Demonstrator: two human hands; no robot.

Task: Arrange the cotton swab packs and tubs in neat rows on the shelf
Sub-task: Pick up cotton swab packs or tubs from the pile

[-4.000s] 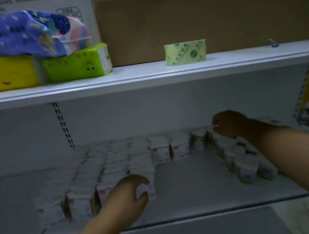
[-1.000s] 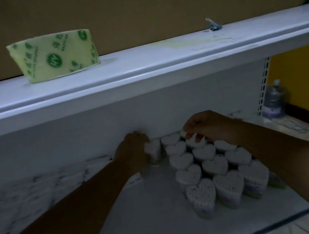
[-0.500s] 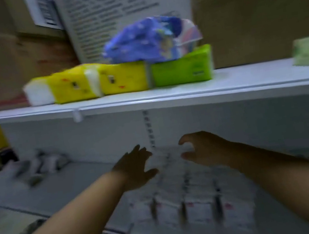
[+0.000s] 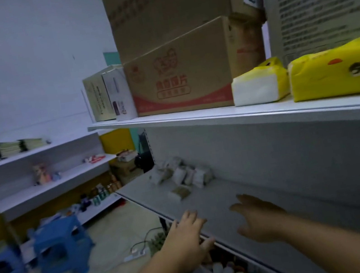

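A loose heap of small white cotton swab packs (image 4: 181,174) lies at the far left end of the grey shelf (image 4: 269,207), and one pack (image 4: 180,193) lies flat a little nearer. My left hand (image 4: 187,237) reaches forward over the shelf's front edge with fingers spread, holding nothing. My right hand (image 4: 258,216) hovers above the bare shelf surface, fingers straight and empty. Both hands are well short of the heap. The rows of packs and heart-shaped tubs are out of view to the right.
The upper shelf (image 4: 242,114) carries cardboard boxes (image 4: 187,70) and yellow tissue packs (image 4: 339,69). Small bottles (image 4: 227,271) stand on the shelf below. Blue stools (image 4: 59,249) and a power strip (image 4: 134,254) are on the floor at left, with another shelf unit (image 4: 44,173) behind.
My view has swung left, from the heart-shaped tubs and stacked packs to the shelf's left end. Both hands let go of the tubs and now reach forward, spread and empty.
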